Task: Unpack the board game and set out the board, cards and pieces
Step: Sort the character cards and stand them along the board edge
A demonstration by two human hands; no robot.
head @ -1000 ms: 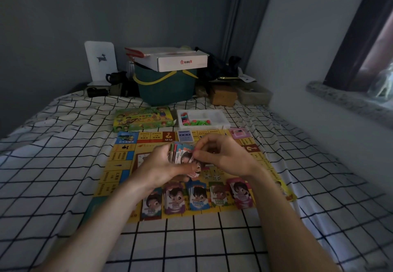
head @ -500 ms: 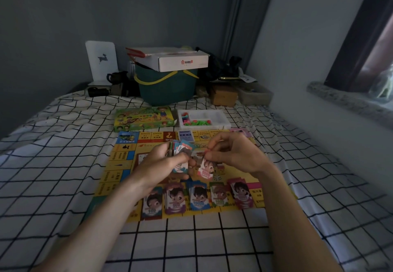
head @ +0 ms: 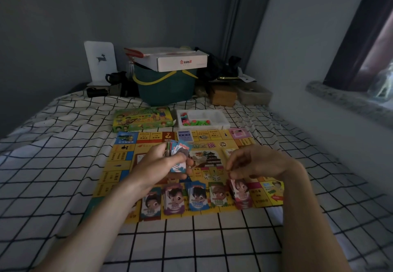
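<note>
The yellow game board (head: 119, 165) lies flat on the checked bedsheet. Along its near edge lie several piles of cartoon-face cards (head: 196, 195). My left hand (head: 161, 165) grips a fanned stack of cards (head: 178, 150) above the board's middle. My right hand (head: 259, 163) pinches one red-edged card (head: 239, 189) by its top, just over the rightmost pile. A small blue card deck (head: 185, 136) sits at the board's far edge. Behind the board stand the green game box (head: 144, 118) and a white tray (head: 221, 120) with coloured pieces.
At the back of the bed stands a green bucket (head: 168, 89) with a white carton on top, plus a white stand (head: 100, 61), a brown box (head: 223, 95) and dark clutter. A wall and stone window ledge (head: 348, 101) run along the right.
My right hand drew one card off the stack in my left hand and carried it right and down to the rightmost pile. My left hand stayed in place.
</note>
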